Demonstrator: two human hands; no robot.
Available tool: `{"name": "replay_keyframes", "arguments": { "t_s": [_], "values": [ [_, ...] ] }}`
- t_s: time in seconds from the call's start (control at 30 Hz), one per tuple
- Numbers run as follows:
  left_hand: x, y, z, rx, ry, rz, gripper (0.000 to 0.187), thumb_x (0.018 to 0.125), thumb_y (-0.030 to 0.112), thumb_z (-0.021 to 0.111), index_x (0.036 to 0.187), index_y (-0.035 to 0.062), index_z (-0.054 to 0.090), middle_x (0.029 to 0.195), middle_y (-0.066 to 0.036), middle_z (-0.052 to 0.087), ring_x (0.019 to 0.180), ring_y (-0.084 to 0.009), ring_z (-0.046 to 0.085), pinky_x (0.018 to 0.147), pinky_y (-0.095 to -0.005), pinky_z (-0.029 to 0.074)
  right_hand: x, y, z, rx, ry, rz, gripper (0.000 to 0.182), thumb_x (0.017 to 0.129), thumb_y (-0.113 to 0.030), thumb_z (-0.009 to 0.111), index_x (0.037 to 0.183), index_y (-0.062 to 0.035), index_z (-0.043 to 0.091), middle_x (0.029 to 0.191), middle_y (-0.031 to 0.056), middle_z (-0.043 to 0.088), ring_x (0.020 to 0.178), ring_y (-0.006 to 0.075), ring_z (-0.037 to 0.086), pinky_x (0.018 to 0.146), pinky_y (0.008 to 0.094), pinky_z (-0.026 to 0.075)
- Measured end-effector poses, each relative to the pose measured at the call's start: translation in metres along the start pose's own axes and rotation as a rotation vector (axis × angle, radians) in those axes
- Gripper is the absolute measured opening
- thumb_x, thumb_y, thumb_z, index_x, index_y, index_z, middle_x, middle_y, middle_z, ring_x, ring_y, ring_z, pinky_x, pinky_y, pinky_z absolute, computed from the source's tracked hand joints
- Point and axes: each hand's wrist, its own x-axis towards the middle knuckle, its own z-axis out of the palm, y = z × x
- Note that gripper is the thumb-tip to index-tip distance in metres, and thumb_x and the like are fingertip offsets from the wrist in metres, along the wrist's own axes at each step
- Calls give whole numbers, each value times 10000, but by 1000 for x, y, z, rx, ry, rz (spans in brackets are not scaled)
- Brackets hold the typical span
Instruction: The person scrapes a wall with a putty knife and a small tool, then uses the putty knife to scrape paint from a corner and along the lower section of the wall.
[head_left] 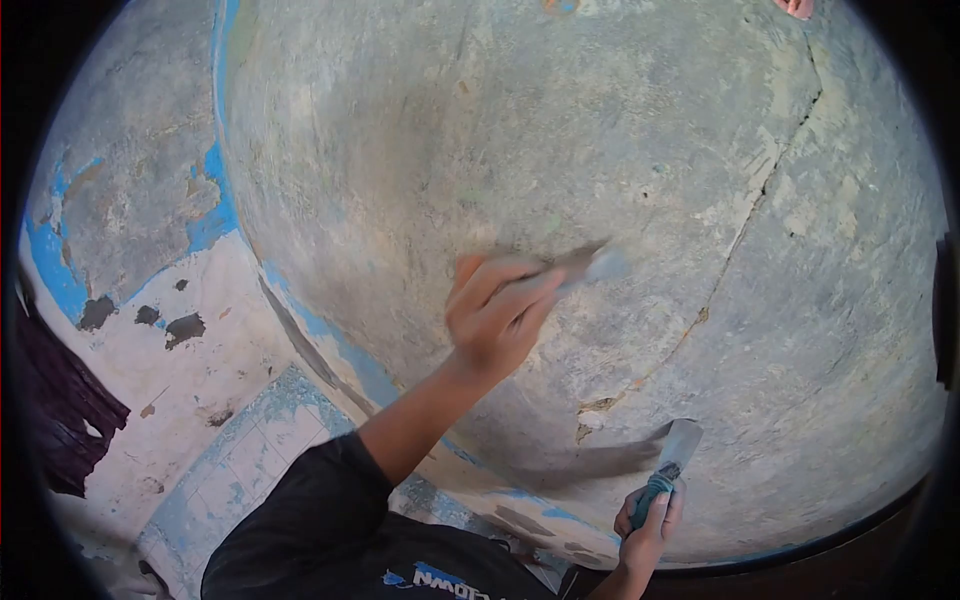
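My left hand (500, 310) reaches up over the grey, worn wall (380, 150), its fingers closed round a flat tool (607, 264) whose pale blade tip is smeared by motion close to the surface. Lower right, my right hand (650, 515) grips the teal, wrapped handle of a putty knife (682, 440). Its metal blade points up and lies near or against the wall. A long crack (735, 245) runs down the wall between its upper right and a chipped hole (597, 405) above the putty knife.
Blue paint remnants (212, 200) edge the wall on the left. Below them are a pale, patchy surface (240, 345) and a tiled strip (245, 450). Dark purple cloth (65, 400) hangs at far left. A bit of skin (796, 8) shows at the top right edge.
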Motion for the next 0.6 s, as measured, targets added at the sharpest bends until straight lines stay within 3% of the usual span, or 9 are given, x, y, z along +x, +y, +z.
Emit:
{"name": "replay_keyframes", "arguments": {
  "t_s": [0.1,0.33,0.43,0.6],
  "values": [
    [-22,10,-9,31,15,-82,290,674,2,860,912,136,762,925,-11,711,798,-202,635,756,-335,424,6,10,-3,31,-43,-15,336,1098,-323,415,1222,-12,452,639,56,490,411,82,387,371,240,278],
    [42,9,23,-4,136,-40,249,699,-4,834,895,125,751,934,0,723,847,-200,647,800,-336,401,8,11,1,32,-57,2,341,1095,-327,426,1208,-8,464,649,62,502,416,81,386,375,241,284],
    [5,10,7,34,44,-60,242,697,3,840,891,116,752,930,-9,725,855,-210,653,803,-340,409,9,14,-3,40,-86,10,354,1093,-339,430,1208,-6,465,649,59,503,418,81,388,375,244,283],
    [-82,30,-17,87,-8,-277,287,685,-19,869,923,84,745,910,-79,730,885,-245,673,827,-364,479,14,26,-7,41,-173,-35,323,1101,-323,406,1231,-30,453,641,55,484,410,86,378,372,246,279]
  ]
}}
